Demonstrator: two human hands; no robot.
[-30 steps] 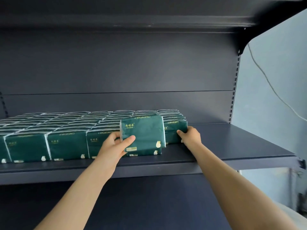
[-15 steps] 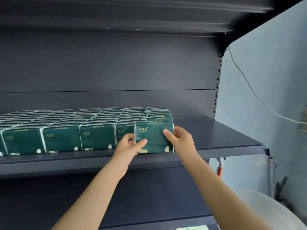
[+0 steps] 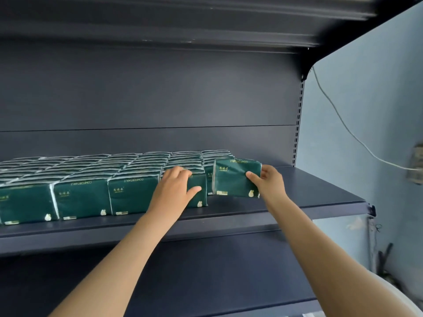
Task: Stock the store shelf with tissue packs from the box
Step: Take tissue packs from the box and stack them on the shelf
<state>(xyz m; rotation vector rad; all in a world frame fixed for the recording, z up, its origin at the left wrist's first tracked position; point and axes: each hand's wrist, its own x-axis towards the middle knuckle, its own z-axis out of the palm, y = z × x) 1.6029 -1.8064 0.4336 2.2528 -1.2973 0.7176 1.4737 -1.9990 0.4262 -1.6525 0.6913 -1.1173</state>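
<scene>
Rows of dark green tissue packs (image 3: 82, 197) stand upright on the dark grey shelf (image 3: 309, 195), filling its left and middle. My right hand (image 3: 269, 183) grips one green tissue pack (image 3: 231, 177) by its right edge and holds it tilted just right of the rows, its lower edge near the shelf board. My left hand (image 3: 174, 191) lies over the front pack at the right end of the front row (image 3: 196, 191), fingers over its top and thumb across its face. The box is out of view.
The right part of the shelf board is bare up to its end bracket (image 3: 372, 210). Another shelf (image 3: 206, 24) hangs overhead. A pale blue wall (image 3: 366, 133) with a white cable (image 3: 343, 124) lies to the right. A lower back panel sits below.
My right hand has carried the held pack rightward, away from the front row to the open end. My left hand moved onto the row's end pack. The view shifted.
</scene>
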